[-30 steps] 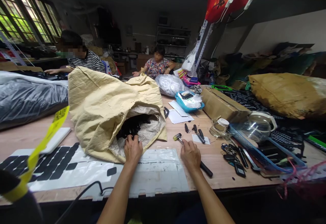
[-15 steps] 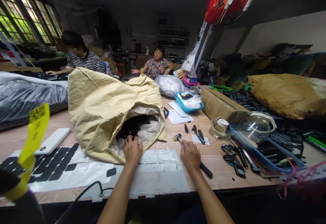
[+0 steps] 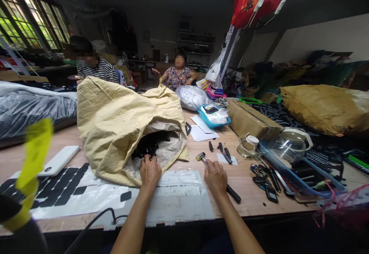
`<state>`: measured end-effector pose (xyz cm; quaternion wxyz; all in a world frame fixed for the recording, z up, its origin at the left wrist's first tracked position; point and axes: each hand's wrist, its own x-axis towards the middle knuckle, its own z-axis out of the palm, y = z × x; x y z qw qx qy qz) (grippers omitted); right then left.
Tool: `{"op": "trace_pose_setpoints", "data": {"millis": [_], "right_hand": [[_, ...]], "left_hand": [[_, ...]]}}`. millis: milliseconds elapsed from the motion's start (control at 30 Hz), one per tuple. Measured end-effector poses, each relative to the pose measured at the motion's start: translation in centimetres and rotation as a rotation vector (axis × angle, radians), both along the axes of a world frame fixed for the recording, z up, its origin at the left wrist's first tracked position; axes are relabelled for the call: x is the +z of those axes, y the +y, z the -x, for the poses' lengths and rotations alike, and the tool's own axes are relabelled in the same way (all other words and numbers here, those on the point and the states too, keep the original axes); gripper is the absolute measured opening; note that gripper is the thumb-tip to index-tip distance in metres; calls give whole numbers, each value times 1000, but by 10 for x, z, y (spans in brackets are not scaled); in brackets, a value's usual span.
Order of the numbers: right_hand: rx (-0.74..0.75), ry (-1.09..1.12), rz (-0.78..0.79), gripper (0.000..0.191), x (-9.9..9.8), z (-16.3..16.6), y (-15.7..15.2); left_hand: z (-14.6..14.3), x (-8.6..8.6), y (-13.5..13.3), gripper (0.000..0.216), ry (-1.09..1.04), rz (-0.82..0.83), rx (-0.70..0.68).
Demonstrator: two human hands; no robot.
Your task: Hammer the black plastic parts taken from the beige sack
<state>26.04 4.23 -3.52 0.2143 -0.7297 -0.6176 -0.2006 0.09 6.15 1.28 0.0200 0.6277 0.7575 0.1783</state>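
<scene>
Right hand point(image 3: 216, 175): closed round the hammer point(image 3: 233, 194), head out at 10-11 o'clock of my fist, handle end at 4-5. Left hand point(image 3: 150, 169): at the mouth of the cloth sack point(image 3: 115, 115), fingers curled at the black pieces point(image 3: 147, 142) inside, 12 o'clock of it. Can't tell if I have one pinched or am only touching; fingertips hidden. Sack bulk lies at 11 o'clock of that hand, mouth facing me. Pale sheet point(image 3: 181, 204) lies between my forearms.

Risks, my guess: pieces look jumbled, so a quick tug could drag several out and spill them. Sack's upper edge sags over the opening and could catch a piece or my knuckles. If my right grip loosens, the hammer could slide or roll. A careless sweep could hit the small tools point(image 3: 227, 154) at 1 o'clock of my right hand, the jar point(image 3: 248, 148) at 1-2, or the keys point(image 3: 259, 177) at 3.
</scene>
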Motion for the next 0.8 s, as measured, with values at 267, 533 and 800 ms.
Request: {"op": "trace_pose_setpoints", "data": {"millis": [267,533,800], "right_hand": [[-7,-1,15,32,1,1,-1],[2,-9,0,31,2,1,0],[1,1,0,31,1,2,0]], "left_hand": [[1,-3,-6,39,-98,-65,60],[6,2,-3,27,-105,-13,126],[13,-4,-3,22,-226,-157,116]]}}
